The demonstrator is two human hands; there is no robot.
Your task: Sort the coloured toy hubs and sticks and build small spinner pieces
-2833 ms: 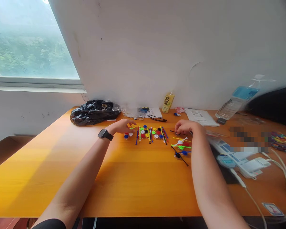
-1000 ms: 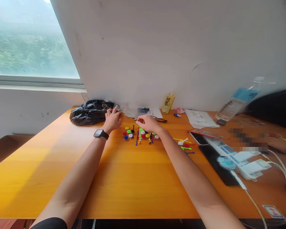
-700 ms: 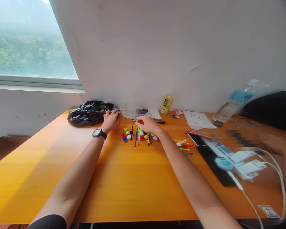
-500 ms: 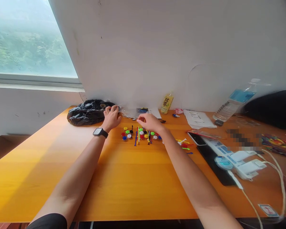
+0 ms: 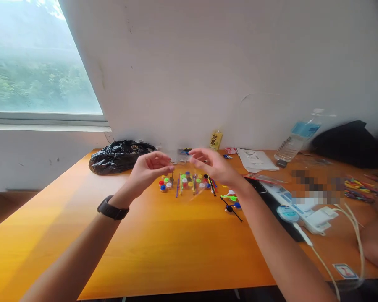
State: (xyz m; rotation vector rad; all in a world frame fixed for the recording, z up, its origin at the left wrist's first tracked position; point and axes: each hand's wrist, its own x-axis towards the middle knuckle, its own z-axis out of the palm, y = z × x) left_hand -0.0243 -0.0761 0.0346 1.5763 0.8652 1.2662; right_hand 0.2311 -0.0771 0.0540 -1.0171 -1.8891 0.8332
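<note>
Above the table, my left hand (image 5: 151, 167) wears a dark watch and has its thumb and fingers curved, with a gap between them. Opposite it is my right hand (image 5: 209, 164), fingers bent and slightly apart. I see nothing held in either. Below both hands lie several small round plastic pieces (image 5: 185, 183) in red, green, white, yellow, blue and black. Thin coloured plastic arrow sticks (image 5: 194, 184) lie upright in rows between them. By my right forearm, a long black arrow stick (image 5: 236, 214) lies slanted with a round black piece on it.
At the back left sits a black plastic bag (image 5: 121, 157). A yellow drink pack (image 5: 216, 140), papers (image 5: 256, 160) and a tilted water bottle (image 5: 297, 136) line the wall. On the right are a power strip (image 5: 302, 209) with cables and another person's arm (image 5: 376, 239).
My left hand has come away from the black bag toward the middle. My right hand has lifted and moved slightly right, its fingers looser. The view has shifted a little.
</note>
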